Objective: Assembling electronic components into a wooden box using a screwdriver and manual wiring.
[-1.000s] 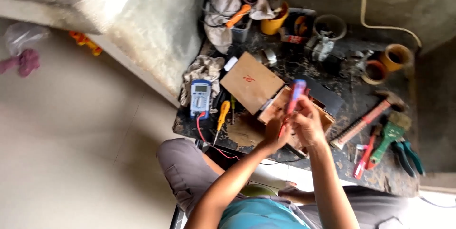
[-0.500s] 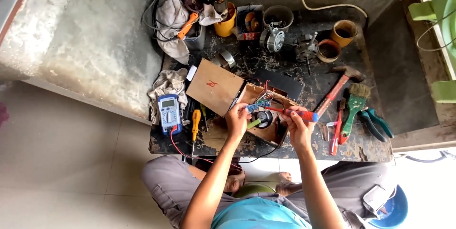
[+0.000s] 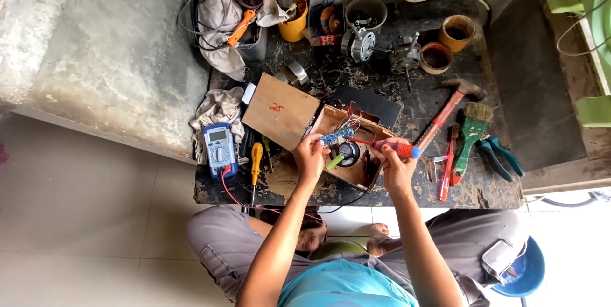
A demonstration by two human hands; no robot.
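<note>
**benchnewb:** What's going on in this shot? Which hand has what?

**me:** My left hand [image 3: 310, 156] has the fingers pinched shut on a small blue circuit board [image 3: 336, 136], holding it up just over the open wooden box [image 3: 347, 154] in the middle of the workbench [image 3: 407, 100]. My right hand [image 3: 396, 168] is wrapped closed around a red-handled screwdriver [image 3: 389, 147], tip pointing left at the board. The thin coloured wires [image 3: 349, 119] run from the board back into the box. There's a round black part, a speaker I think, sitting down inside it.

**benchnewb:** Any tips for poking at a board like that without wrecking it?

**me:** My take: grip the board by its edges only, so my fingertips stay off the solder side. Keep it low and close to the box, so those wires don't get tugged. I'd rest my right wrist on the box wall so the tip comes in steady. Light pressure, since a slip could scrape a trace or jab my thumb.

**benchnewb:** Bench looks busy lol

**me:** Yeah. The blue multimeter [image 3: 219, 148] and a yellow screwdriver [image 3: 256, 160] sit left of the box, next to the loose wooden lid [image 3: 280, 110]. The hammer [image 3: 449, 111], brush [image 3: 472, 134] and pliers [image 3: 499, 157] are off to the right, well apart from my hands.
</note>
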